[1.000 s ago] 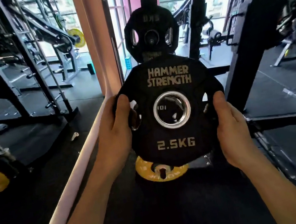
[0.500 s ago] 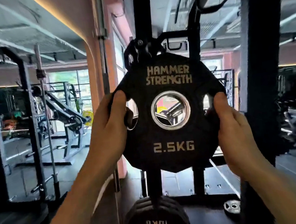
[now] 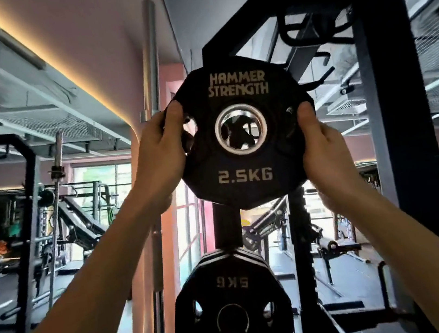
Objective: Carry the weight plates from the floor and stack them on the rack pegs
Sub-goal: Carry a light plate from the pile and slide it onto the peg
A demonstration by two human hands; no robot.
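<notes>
I hold a black 2.5 kg weight plate (image 3: 245,176) upright at head height, its lettering facing me. My left hand (image 3: 159,149) grips its left edge and my right hand (image 3: 321,148) grips its right edge. Through the plate's chrome centre hole I see dark rack parts, but no peg is clearly visible. The plate is in front of a black rack upright (image 3: 225,225). Below it, several black 5 kg plates (image 3: 230,304) hang stacked on a lower peg of the same upright.
A thick black rack post (image 3: 396,139) stands close on the right, with hooks and bars near its top. A steel barbell (image 3: 150,62) stands upright just left of the plate, against a pink wall. Other racks and machines fill the left side.
Both hands have raised the 2.5 kg plate from low over the floor up to the upper rack. My view tilted up; the yellow floor plate left view.
</notes>
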